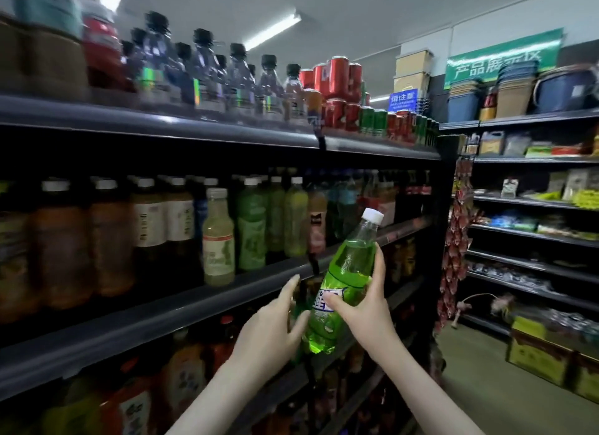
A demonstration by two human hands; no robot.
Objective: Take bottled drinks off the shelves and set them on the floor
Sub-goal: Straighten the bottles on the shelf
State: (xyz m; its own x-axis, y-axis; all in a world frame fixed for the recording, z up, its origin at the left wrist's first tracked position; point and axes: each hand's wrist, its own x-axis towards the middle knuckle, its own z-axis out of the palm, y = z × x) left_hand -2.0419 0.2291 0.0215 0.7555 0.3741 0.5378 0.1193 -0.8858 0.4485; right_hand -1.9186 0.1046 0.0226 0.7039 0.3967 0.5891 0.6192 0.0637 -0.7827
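Observation:
A bright green soda bottle (345,279) with a white cap is in the air, tilted right, in front of the dark shelf rack (201,300). My right hand (366,300) grips it around the label, thumb across the front. At the bottle's lower left, my left hand (275,324) has its fingers stretched out beside the base, and I cannot tell if it touches. Rows of tea and juice bottles (146,227) stand on the middle shelf, and more bottles fill the shelf below.
Clear bottles with black caps (207,75) and red cans (337,88) line the top shelf. Snack shelves (531,233) run along the right wall, with hanging packets (453,250) at the rack's end. Yellow cartons (544,357) sit on the green floor (479,389).

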